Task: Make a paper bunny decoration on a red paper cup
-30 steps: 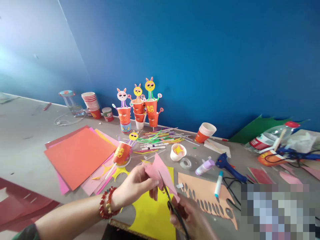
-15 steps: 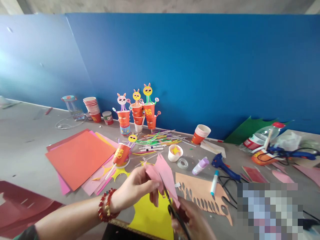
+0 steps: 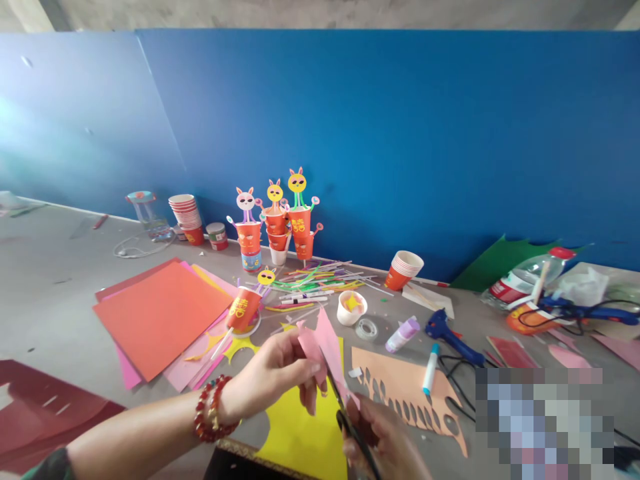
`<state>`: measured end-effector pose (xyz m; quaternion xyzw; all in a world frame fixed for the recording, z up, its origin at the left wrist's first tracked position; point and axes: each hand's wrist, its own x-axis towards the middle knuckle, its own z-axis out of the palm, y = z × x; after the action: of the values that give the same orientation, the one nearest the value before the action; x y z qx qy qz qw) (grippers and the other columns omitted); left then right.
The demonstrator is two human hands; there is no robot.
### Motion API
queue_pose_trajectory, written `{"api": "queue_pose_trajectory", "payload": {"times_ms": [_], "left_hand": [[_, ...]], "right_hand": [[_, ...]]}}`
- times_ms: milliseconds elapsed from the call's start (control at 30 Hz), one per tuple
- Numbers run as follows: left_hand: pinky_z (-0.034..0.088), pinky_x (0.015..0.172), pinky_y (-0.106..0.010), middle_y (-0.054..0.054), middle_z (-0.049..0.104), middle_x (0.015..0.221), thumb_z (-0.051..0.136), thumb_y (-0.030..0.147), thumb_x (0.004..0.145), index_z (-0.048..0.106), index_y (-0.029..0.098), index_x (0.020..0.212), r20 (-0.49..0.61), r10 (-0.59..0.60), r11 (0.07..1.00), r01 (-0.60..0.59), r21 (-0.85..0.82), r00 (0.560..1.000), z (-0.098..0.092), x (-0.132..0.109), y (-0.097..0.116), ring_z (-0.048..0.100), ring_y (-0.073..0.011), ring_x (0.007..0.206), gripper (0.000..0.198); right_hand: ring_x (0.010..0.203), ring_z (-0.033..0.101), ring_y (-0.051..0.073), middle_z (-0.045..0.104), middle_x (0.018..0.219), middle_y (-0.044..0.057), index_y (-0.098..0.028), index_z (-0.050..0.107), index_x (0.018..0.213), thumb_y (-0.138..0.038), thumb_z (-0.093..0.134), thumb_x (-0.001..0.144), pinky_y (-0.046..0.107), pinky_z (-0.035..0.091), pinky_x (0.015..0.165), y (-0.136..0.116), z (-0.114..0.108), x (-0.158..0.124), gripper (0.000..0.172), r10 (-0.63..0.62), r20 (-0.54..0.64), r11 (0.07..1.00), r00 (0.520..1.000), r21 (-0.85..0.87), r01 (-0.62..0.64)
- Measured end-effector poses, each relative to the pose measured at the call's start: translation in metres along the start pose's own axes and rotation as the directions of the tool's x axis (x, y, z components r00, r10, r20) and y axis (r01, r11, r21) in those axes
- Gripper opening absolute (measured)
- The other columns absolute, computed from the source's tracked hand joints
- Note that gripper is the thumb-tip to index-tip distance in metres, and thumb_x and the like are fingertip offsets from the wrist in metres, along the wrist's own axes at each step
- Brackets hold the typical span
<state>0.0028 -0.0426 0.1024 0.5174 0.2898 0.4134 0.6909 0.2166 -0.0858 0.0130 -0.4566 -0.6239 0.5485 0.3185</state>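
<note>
Pink paper (image 3: 330, 343) is pinched between the thumb and fingers of my left hand (image 3: 280, 373). My right hand (image 3: 383, 437) is closed round black-handled scissors (image 3: 345, 420), whose blades lie across the pink paper, splitting it into two flaps. Below both hands spreads a sheet of yellow paper (image 3: 305, 437) with curved cut-outs along its left side. Just right of my hands lies a peach paper sheet (image 3: 395, 373) with a row of cut slits and holes. A white marker with a blue cap (image 3: 431, 370) rests on it.
Left lies a stack of coloured paper (image 3: 165, 313). A red cup figure (image 3: 243, 310) leans near it; several more cup figures (image 3: 300, 223) stand by the blue wall. Right are a glue stick (image 3: 403, 335), clear tape (image 3: 367, 329), a blue glue gun (image 3: 453, 337) with cable, and a bottle (image 3: 530, 277).
The scissors have shifted slightly along the pink paper, and its right flap looks narrower and turned. My left hand keeps its pinch. The whole view has moved a little.
</note>
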Motion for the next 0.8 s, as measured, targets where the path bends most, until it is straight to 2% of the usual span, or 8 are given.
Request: {"api": "queue_pose_trajectory", "payload": {"times_ms": [100,167,300,533,700,800], "left_hand": [[0.052,0.049,-0.02,-0.004,0.068,0.074,0.07,0.04,0.086,0.055,0.014,0.079,-0.005,-0.008,1.0,0.008,-0.016,1.0,0.0,0.0,-0.003,0.066,-0.0113,0.049,0.031],[0.051,0.048,-0.02,-0.004,0.068,0.074,0.068,0.04,0.088,0.056,0.014,0.08,-0.012,-0.003,1.0,0.003,-0.024,1.0,0.0,-0.001,-0.007,0.066,-0.0116,0.049,0.03],[0.05,0.05,-0.02,-0.006,0.07,0.076,0.06,0.042,0.093,0.059,0.013,0.083,-0.034,0.014,1.0,-0.014,-0.003,0.999,-0.002,-0.001,-0.011,0.067,-0.0117,0.05,0.031],[0.049,0.047,-0.02,-0.007,0.069,0.068,0.059,0.047,0.092,0.059,0.013,0.078,-0.042,-0.022,1.0,0.023,0.02,0.999,-0.006,0.001,-0.009,0.065,-0.0128,0.047,0.037],[0.05,0.051,-0.02,-0.006,0.068,0.073,0.059,0.052,0.092,0.059,0.013,0.08,-0.047,0.078,0.984,-0.069,0.166,0.996,-0.01,0.001,-0.006,0.065,-0.0111,0.053,0.041],[0.052,0.054,-0.021,-0.006,0.067,0.074,0.06,0.054,0.09,0.059,0.013,0.081,-0.057,0.101,0.976,-0.088,0.198,0.993,-0.01,0.001,-0.005,0.064,-0.0112,0.055,0.042]], "right_hand": [[0.055,0.029,0.009,0.033,0.063,-0.006,-0.023,0.035,0.068,-0.059,0.07,0.07,0.023,0.025,0.048,0.004,0.001,0.001,0.05,0.009,-0.039,1.0,0.999,0.028,-0.008],[0.055,0.029,0.01,0.034,0.064,-0.006,-0.023,0.036,0.069,-0.062,0.07,0.069,0.024,0.026,0.049,0.004,0.002,0.002,0.052,0.017,-0.023,0.999,1.0,0.038,-0.016],[0.057,0.03,0.01,0.034,0.065,-0.006,-0.023,0.035,0.068,-0.057,0.072,0.069,0.024,0.027,0.051,-0.002,0.0,0.003,0.05,0.017,0.029,1.0,0.999,-0.001,-0.017],[0.056,0.027,0.01,0.034,0.064,-0.006,-0.023,0.036,0.069,-0.059,0.068,0.074,0.024,0.023,0.05,-0.005,-0.003,0.005,0.049,-0.056,0.026,0.995,0.998,-0.085,0.058],[0.055,0.029,0.009,0.034,0.063,-0.006,-0.023,0.035,0.068,-0.063,0.067,0.074,0.022,0.024,0.049,0.002,0.0,0.008,0.052,-0.067,0.051,0.996,0.996,-0.053,0.07],[0.055,0.029,0.009,0.036,0.063,-0.006,-0.022,0.035,0.069,-0.059,0.067,0.074,0.022,0.025,0.05,0.002,-0.001,0.007,0.049,-0.049,0.047,0.996,0.998,-0.075,0.052]]}}
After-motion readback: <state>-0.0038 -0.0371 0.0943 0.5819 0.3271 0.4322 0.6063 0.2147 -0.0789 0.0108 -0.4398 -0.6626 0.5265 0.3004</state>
